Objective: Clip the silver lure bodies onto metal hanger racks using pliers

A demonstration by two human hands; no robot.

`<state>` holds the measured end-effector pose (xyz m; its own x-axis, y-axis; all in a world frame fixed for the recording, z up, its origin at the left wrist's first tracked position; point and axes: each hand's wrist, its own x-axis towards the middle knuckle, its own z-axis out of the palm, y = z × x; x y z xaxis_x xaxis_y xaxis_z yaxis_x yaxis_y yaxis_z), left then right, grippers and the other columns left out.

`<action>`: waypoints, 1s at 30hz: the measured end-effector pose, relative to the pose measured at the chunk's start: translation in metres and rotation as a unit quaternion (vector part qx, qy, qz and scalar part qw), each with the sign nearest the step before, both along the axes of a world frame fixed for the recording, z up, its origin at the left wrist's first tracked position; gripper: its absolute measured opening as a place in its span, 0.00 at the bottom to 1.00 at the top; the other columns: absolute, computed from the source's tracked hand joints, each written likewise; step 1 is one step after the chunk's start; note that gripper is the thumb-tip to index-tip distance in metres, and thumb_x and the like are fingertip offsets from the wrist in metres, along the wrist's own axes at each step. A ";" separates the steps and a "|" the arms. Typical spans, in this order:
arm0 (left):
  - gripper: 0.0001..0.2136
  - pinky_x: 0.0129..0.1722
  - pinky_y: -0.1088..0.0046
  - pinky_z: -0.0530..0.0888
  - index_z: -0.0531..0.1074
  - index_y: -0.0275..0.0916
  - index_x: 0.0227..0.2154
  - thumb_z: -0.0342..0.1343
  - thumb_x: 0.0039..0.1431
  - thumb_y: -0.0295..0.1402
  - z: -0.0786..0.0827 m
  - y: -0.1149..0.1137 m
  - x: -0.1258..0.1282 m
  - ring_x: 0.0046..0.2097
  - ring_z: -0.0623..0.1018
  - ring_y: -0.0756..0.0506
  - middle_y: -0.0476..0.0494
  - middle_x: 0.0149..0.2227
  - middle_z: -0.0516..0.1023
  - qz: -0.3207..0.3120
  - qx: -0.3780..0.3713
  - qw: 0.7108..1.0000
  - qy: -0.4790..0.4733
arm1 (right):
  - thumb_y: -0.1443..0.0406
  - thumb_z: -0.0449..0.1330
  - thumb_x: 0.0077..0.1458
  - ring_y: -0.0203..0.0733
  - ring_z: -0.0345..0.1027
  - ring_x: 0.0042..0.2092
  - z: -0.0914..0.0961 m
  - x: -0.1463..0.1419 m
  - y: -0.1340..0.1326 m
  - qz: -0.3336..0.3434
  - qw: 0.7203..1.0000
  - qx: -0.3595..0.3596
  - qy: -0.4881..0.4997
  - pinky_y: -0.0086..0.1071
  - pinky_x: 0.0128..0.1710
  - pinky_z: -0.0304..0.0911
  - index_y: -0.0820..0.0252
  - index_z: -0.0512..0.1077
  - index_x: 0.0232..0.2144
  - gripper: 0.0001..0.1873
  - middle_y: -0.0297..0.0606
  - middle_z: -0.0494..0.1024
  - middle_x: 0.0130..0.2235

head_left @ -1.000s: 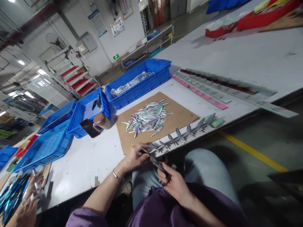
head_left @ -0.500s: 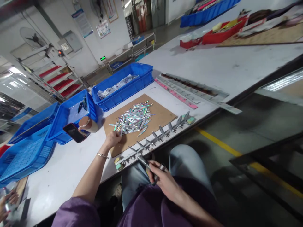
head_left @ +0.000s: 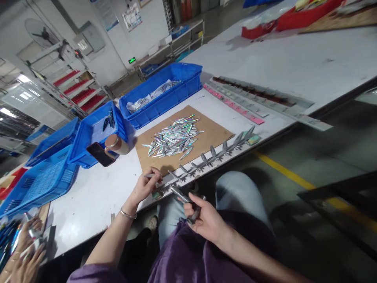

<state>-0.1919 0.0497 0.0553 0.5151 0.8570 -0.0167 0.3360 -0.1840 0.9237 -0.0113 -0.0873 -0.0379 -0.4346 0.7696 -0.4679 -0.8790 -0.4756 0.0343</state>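
My left hand (head_left: 149,181) pinches a slim silver spindle-shaped piece (head_left: 150,175) at the near left corner of the brown board (head_left: 215,129). Just right of it lies the near end of a long rack strip (head_left: 200,168), with several grey leaf-shaped pieces standing in a row along it. My right hand (head_left: 203,216) is wrapped round a dark metal cylindrical tool (head_left: 180,194); its tip points at the strip's left part. Whether tip and strip touch, I cannot tell. A pile of shiny iridescent slim pieces (head_left: 175,137) covers the middle of the board.
Blue crates (head_left: 165,103) line the table's far side. A phone (head_left: 100,154) leans by a lidded mug (head_left: 117,144). More strips (head_left: 235,103) lie to the right, beyond them red trays (head_left: 259,29). Another person's hands (head_left: 29,243) work at the lower left.
My left hand has moved from the pile's near edge toward the strip's left end, a slim piece now visible in its fingers. My right hand keeps hold of the tool. The view has shifted.
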 end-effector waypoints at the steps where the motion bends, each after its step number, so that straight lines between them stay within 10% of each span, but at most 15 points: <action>1: 0.17 0.36 0.72 0.75 0.73 0.37 0.40 0.61 0.62 0.48 -0.003 -0.002 -0.001 0.35 0.78 0.47 0.44 0.34 0.79 -0.005 0.003 1.000 0.001 | 0.61 0.69 0.55 0.28 0.62 0.22 0.000 0.000 0.001 0.008 0.999 -0.012 0.046 0.19 0.15 0.40 0.63 0.71 0.37 0.14 0.27 0.68 0.22; 8: 0.16 0.40 0.71 0.75 0.78 0.36 0.36 0.63 0.62 0.46 -0.017 -0.001 -0.002 0.37 0.80 0.46 0.41 0.36 0.82 -0.061 0.086 0.994 0.015 | 0.64 0.64 0.60 0.27 0.65 0.23 -0.002 -0.013 0.002 0.002 0.984 -0.027 0.175 0.19 0.16 0.42 0.68 0.70 0.47 0.15 0.25 0.68 0.23; 13: 0.15 0.41 0.71 0.76 0.78 0.37 0.37 0.60 0.65 0.46 -0.013 0.003 -0.001 0.39 0.82 0.45 0.40 0.37 0.83 -0.109 0.135 0.984 0.051 | 0.52 0.68 0.56 0.32 0.64 0.26 -0.008 -0.026 -0.003 -0.028 0.986 0.096 -0.131 0.22 0.20 0.47 0.59 0.72 0.43 0.20 0.29 0.71 0.26; 18: 0.15 0.39 0.73 0.74 0.79 0.38 0.36 0.58 0.67 0.46 -0.006 0.006 0.003 0.37 0.82 0.46 0.42 0.36 0.83 -0.148 0.197 0.963 0.109 | 0.49 0.69 0.52 0.41 0.69 0.36 -0.009 -0.026 -0.003 -0.129 0.804 0.213 -0.540 0.32 0.35 0.63 0.54 0.76 0.45 0.23 0.36 0.77 0.35; 24: 0.17 0.38 0.74 0.74 0.78 0.37 0.37 0.55 0.68 0.47 -0.003 0.002 0.008 0.36 0.82 0.47 0.42 0.34 0.83 -0.149 0.246 0.948 0.139 | 0.41 0.66 0.50 0.32 0.60 0.24 -0.009 -0.024 0.002 -0.004 0.967 0.127 -0.220 0.24 0.18 0.41 0.59 0.74 0.39 0.29 0.30 0.70 0.25; 30: 0.16 0.36 0.74 0.73 0.77 0.37 0.36 0.54 0.69 0.46 -0.003 -0.002 0.010 0.35 0.81 0.46 0.43 0.33 0.83 -0.144 0.281 0.937 0.151 | 0.43 0.66 0.54 0.38 0.69 0.28 -0.009 -0.018 -0.005 -0.079 0.906 0.160 -0.384 0.27 0.22 0.49 0.57 0.73 0.38 0.25 0.34 0.76 0.26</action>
<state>-0.1821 0.0477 0.0519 0.7708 0.6003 0.2136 0.4275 -0.7358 0.5252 -0.0293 -0.0921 -0.0467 0.0522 0.9434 -0.3275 -0.6431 -0.2191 -0.7338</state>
